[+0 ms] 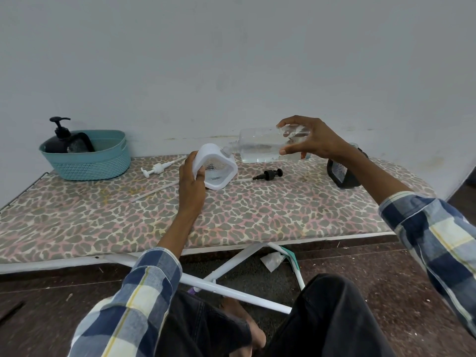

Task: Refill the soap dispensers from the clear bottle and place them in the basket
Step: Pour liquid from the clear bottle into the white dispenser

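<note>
Here the right hand (306, 140) is curled around the base end of the clear bottle (262, 145), thumb below and fingers over the top, holding it nearly on its side above the ironing board (257, 210) that serves as the desk. The bottle's neck points left and slightly down, and its mouth meets the opening at the top of the white dispenser (219, 167). Clear liquid lies along the lower side of the bottle.

The left hand (192, 179) grips the left side of the white dispenser, fingers wrapped around its edge, and tips it toward the bottle. The dispenser rests on the leopard-print cover, near the far edge of the board, and has a clear window in its front face.

Just left of it lies a white pump (155, 170) on its side, with a long thin tube (154, 193) lying loose nearer the person. To the right of the dispenser lies a black pump (269, 174), also on its side. Further right, partly hidden behind the right wrist, stands a black dispenser (340, 173) with no pump on it.

At the far left corner sits the teal basket (87, 161), holding 1 black dispenser with its pump fitted (61, 136).
</note>
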### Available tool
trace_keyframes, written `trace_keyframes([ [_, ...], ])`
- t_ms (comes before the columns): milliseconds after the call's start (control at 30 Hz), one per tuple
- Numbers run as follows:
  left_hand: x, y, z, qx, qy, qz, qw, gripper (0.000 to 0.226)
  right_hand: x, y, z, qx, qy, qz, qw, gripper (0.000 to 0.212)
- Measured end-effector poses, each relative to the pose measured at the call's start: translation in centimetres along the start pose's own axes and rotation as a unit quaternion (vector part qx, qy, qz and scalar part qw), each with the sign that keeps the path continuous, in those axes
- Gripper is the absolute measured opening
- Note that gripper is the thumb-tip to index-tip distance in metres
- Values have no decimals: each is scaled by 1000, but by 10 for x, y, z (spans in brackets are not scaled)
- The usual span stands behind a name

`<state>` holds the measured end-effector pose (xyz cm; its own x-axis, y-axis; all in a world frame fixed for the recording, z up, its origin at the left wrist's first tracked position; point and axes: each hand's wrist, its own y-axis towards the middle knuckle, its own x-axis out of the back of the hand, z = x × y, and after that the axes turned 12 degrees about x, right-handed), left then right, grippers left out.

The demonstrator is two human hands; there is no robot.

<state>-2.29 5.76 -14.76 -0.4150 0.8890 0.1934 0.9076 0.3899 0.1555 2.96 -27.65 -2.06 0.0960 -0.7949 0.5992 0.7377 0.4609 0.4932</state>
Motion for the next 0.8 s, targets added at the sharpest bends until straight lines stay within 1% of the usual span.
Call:
trace_keyframes([
  [567, 0, 0, -1, 9, -7, -2, 1000, 53, 1, -1, 6, -3, -7, 4, 1000, 58],
  [800, 1, 1, 3, -3, 6, 2, 1000, 52, 1, 0, 7, -8, -7, 4, 1000, 58],
])
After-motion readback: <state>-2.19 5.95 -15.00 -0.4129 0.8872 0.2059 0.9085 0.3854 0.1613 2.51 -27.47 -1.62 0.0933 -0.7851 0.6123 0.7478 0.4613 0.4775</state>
